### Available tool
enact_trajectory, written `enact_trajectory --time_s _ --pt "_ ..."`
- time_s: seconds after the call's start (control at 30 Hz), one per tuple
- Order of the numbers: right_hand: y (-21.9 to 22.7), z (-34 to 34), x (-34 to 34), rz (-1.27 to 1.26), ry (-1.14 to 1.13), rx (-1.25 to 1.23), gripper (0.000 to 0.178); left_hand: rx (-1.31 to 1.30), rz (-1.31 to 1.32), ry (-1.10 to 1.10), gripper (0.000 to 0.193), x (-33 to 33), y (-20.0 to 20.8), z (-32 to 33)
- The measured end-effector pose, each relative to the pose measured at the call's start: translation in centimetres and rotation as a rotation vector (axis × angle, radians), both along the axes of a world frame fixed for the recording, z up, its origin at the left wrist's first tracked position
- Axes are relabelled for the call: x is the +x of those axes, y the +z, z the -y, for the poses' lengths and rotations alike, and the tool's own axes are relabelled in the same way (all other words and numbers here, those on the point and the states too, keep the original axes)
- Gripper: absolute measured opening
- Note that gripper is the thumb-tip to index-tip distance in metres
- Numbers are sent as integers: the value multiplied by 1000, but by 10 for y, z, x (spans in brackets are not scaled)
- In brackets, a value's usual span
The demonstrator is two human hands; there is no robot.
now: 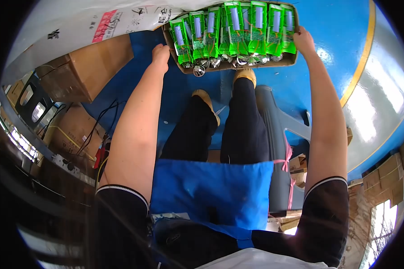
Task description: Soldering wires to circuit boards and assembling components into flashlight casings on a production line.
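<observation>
Both hands gripped a shallow cardboard tray (238,66) at twelve o'clock: left hand (160,54) closed on one end, right hand (303,41) on the other. Green packaged flashlights (235,32) filled it.

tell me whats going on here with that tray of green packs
A person looking down at their own arms holds a shallow cardboard tray out in front, left hand gripping its left end and right hand its right end. The tray is packed with a row of green blister packs. It is held above a blue floor, with cardboard boxes to the left.
</observation>
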State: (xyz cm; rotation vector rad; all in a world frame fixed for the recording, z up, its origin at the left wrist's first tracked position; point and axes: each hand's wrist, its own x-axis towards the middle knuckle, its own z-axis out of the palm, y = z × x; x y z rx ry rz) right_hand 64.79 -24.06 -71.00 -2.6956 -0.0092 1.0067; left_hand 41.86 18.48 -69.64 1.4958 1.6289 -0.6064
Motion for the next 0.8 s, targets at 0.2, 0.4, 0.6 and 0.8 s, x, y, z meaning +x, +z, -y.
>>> enact_trajectory --time_s 0.2,0.4,0.6,0.8 --pt "-12 17 -2 -84 -129 4 31 -194 150 139 18 3 1 29" --pt "81 14 16 87 -35 51 29 7 349 42 27 14 36 38" --pt "276 -9 41 348 40 83 28 132 585 165 20 5 127 55" --pt "490 -73 98 287 11 308 33 190 361 -69 22 22 404 1"
